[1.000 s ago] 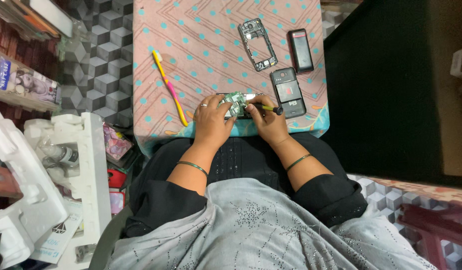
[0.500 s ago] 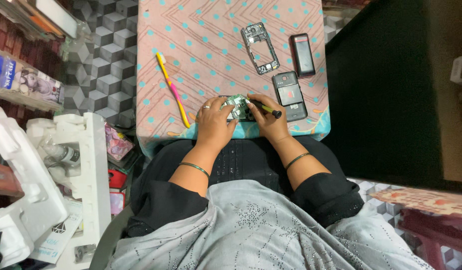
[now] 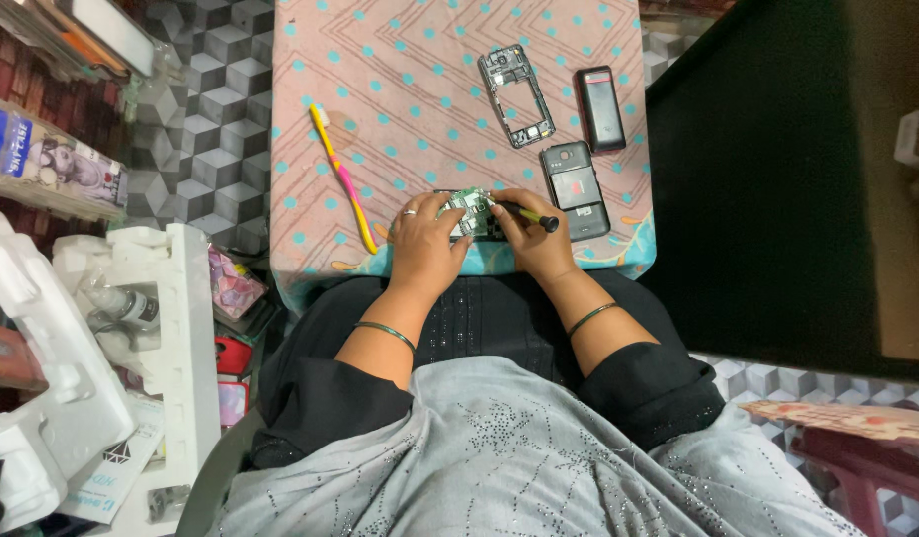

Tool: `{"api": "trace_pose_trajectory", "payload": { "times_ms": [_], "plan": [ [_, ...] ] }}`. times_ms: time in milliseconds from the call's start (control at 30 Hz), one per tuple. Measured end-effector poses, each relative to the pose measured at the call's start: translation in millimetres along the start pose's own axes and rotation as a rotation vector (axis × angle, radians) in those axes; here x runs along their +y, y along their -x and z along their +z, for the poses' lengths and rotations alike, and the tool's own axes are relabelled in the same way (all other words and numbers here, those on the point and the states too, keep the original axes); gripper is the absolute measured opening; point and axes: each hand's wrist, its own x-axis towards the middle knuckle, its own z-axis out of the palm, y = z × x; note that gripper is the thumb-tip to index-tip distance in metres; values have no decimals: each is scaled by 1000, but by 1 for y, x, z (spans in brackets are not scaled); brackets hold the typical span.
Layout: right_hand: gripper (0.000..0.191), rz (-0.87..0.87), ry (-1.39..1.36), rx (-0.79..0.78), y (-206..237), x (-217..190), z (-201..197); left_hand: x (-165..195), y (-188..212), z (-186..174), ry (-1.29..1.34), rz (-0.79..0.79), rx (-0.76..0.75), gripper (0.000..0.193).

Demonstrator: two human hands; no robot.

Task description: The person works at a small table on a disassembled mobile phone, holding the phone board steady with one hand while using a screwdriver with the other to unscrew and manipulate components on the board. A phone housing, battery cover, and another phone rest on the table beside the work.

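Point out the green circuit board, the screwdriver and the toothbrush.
green circuit board [image 3: 468,206], head view, its exposed top edge.
screwdriver [image 3: 534,218], head view, its dark handle.
toothbrush [image 3: 342,180], head view, mid-handle.

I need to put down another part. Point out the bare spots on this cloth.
Bare cloth lies between the toothbrush and the phone frame, and across the far left corner. The right side is crowded: frame, battery and phone back sit close together. The near edge is taken by the left hand, right hand and circuit board.
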Motion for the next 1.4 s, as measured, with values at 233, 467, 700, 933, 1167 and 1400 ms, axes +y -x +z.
{"api": "trace_pose_trajectory", "payload": {
  "times_ms": [233, 467, 700, 933, 1167, 1400],
  "plan": [
    [20, -3, -77, 6, -1, -3, -2, 0, 0, -2, -4, 5, -2, 40],
    [16, -12, -100, -22, 1, -3, -5, 1, -1, -3, 2, -3, -3, 40],
    [17, 53, -414, -36, 3, 0, 0, 1, -1, -5, 14, -2, -5, 40],
    [16, 80, -303, -58, 6, -3, -2, 1, -1, -4, 2, -9, -6, 40],
    [16, 41, -241, -41, 6, -1, -2, -1, -1, -2, 11, -15, -4, 41],
    [16, -33, -217, -11, 5, -1, -1, -2, -2, 0, 5, -4, 3, 40]
  ]
}}
